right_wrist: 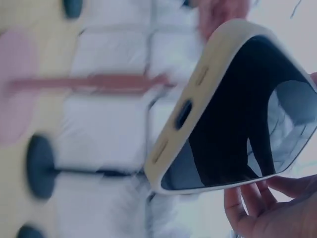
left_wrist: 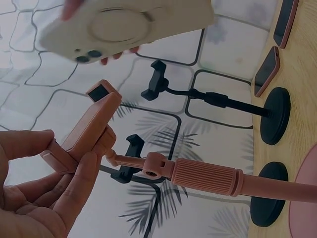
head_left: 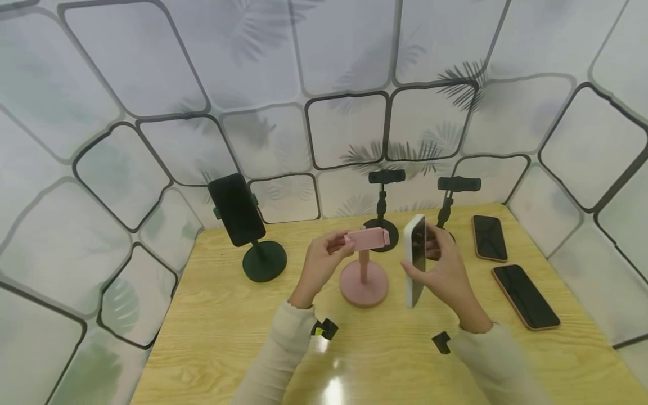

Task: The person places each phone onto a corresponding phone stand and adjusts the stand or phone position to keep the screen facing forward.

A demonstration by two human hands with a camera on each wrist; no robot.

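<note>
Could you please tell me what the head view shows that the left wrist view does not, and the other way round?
Only the head view shows the dark green stand holding a black phone, the screen of the pale phone, and the sleeves. Only the left wrist view shows the pale phone's back with its camera lenses. Both show the left hand gripping the clamp of the pink stand, the pale phone held in the right hand, two black stands, and two phones lying on the table.

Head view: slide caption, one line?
Left hand grips the top of a pink stand, right hand holds a white-cased phone; at left, a dark stand holds a second phone.
</note>
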